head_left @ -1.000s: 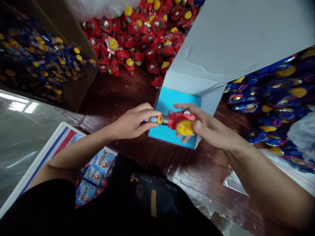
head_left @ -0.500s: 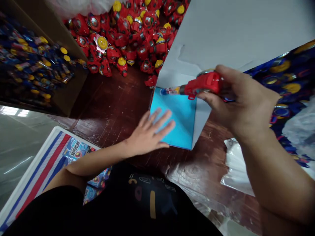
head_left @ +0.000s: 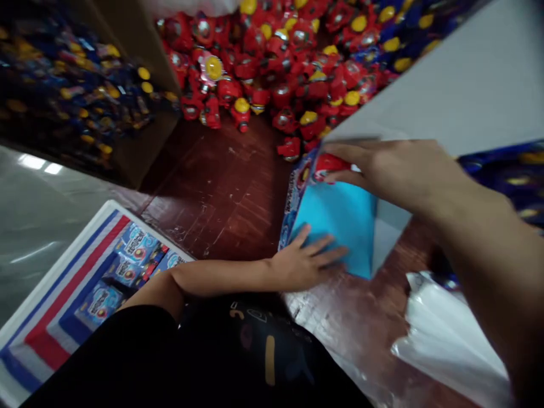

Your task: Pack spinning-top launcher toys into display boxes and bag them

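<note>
Centre right of frame: the right hand (head_left: 399,170), fingers closed around a red plastic toy (head_left: 329,164), holds it at the open top of the blue-lined cardboard box (head_left: 340,218), which the left hand (head_left: 304,263), fingers spread flat, steadies on the dark wooden bench (head_left: 221,192).

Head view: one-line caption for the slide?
Left hand flat on a blue box; right hand holds a red toy at its top, beside a red toy pile.

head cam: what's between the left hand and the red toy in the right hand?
In the head view, only the bare blue panel of the open box lies between the left hand and the red toy that the right hand holds.
</note>
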### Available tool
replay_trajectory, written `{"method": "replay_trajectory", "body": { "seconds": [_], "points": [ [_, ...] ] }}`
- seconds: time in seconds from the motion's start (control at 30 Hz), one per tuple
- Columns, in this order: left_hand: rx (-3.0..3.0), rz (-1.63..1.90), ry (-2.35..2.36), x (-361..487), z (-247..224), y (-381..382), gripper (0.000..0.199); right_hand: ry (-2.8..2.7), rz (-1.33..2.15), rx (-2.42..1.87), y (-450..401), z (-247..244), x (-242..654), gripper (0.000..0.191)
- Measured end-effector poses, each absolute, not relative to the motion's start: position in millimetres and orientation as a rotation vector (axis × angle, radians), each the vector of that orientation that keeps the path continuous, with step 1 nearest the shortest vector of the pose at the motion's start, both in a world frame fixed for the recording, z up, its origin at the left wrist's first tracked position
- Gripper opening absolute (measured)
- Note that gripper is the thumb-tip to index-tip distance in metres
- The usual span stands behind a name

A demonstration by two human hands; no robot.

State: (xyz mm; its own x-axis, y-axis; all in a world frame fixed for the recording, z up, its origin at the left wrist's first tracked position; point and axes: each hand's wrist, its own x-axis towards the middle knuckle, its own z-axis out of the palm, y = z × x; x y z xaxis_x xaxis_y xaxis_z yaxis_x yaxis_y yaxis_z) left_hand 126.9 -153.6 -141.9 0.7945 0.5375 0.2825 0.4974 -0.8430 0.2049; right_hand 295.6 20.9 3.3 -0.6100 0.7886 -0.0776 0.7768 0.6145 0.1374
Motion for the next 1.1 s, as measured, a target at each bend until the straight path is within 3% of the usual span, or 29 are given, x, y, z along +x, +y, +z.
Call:
{"method": "replay_trajectory", "body": {
  "seconds": [0.07, 0.13, 0.27, 0.37, 0.5, 0.57, 0.7, 0.87, 1.0, 1.1],
  "points": [
    [2.834, 0.807, 0.845, 95, -135, -137, 0.044, 2.759, 0.376, 1.294, 16, 10, 276, 0.066],
    [2.740, 0.957, 1.188, 43, -129, -100, 0.045, 2.781, 0.483, 1.270, 15, 9, 245, 0.073],
    [1.817, 0.467, 2.605, -95, -115, -4, 0.051, 2.429, 0.039, 1.331, 46, -22, 161, 0.059],
    [1.339, 0.480, 2.888, -177, -113, 46, 0.056, 2.189, -0.232, 1.512, 92, -59, 116, 0.057],
    [1.283, 0.787, 2.804, -219, -132, 60, 0.044, 2.146, -0.352, 1.738, 116, -87, 111, 0.035],
    [1.388, 0.895, 2.723, -214, -145, 52, 0.039, 2.406, -0.378, 1.616, 103, -84, 126, 0.025],
    [1.597, 0.719, 2.552, -191, -162, 26, 0.026, 3.049, -0.528, 1.186, 48, -57, 170, 0.033],
    [1.671, 0.785, 2.361, -187, -156, 5, 0.012, 3.227, -0.874, 1.088, -22, -37, 215, 0.033],
    [1.679, 1.106, 1.987, -161, -133, -26, 0.019, 3.423, -1.047, 1.144, -57, -34, 239, 0.036],
    [1.634, 1.109, 1.453, -111, -114, -71, 0.032, 3.414, -1.309, 1.429, -68, -34, 252, 0.029]
  ]
}}
